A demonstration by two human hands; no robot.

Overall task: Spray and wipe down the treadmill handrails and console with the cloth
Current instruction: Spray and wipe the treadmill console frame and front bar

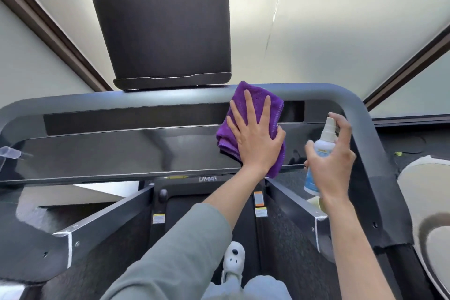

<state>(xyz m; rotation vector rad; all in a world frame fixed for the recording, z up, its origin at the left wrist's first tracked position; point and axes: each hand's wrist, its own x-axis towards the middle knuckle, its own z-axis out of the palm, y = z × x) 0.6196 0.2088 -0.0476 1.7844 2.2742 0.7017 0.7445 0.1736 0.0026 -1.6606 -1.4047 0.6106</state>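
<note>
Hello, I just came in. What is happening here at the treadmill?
A person is cleaning the treadmill. The left hand presses a folded purple cloth flat against the glossy black console, near its right end, with straight, spread fingers. The right hand holds a small white spray bottle upright, beside the cloth, with one finger over the nozzle. The grey handrail curves around just above both hands. A dark tablet holder stands above the console.
</note>
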